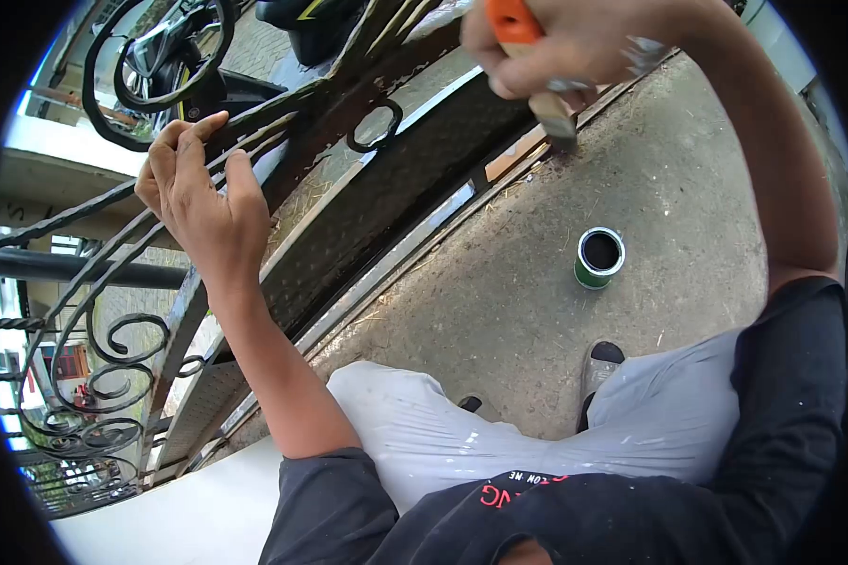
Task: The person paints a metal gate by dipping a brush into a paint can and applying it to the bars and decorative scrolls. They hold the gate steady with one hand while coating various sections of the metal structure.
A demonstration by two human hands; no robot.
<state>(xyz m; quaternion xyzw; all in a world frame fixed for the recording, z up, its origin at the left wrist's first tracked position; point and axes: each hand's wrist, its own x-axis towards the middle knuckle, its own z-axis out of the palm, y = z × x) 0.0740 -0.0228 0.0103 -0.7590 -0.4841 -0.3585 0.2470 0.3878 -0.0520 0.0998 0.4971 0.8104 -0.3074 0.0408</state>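
My right hand point(584, 47), smeared with pale paint, is closed around a paintbrush point(553, 115) with an orange handle. Its dark bristles point down, close to the lower edge of the metal gate point(405, 179). At the upper left, my left hand point(203, 193) has its fingers bent over the thin wrought-iron bars point(271, 132) of the gate, which run between fingers and thumb. A green paint can point(594, 273) stands upright on the ground below the brush, its top uncovered and dark paint inside.
Rough concrete point(499, 292) lies under the can and by my sandalled foot point(601, 372). Iron scrollwork point(113, 377) continues to the lower left. Beyond the gate stands a motorbike point(306, 28). A white surface point(179, 518) lies at the lower left.
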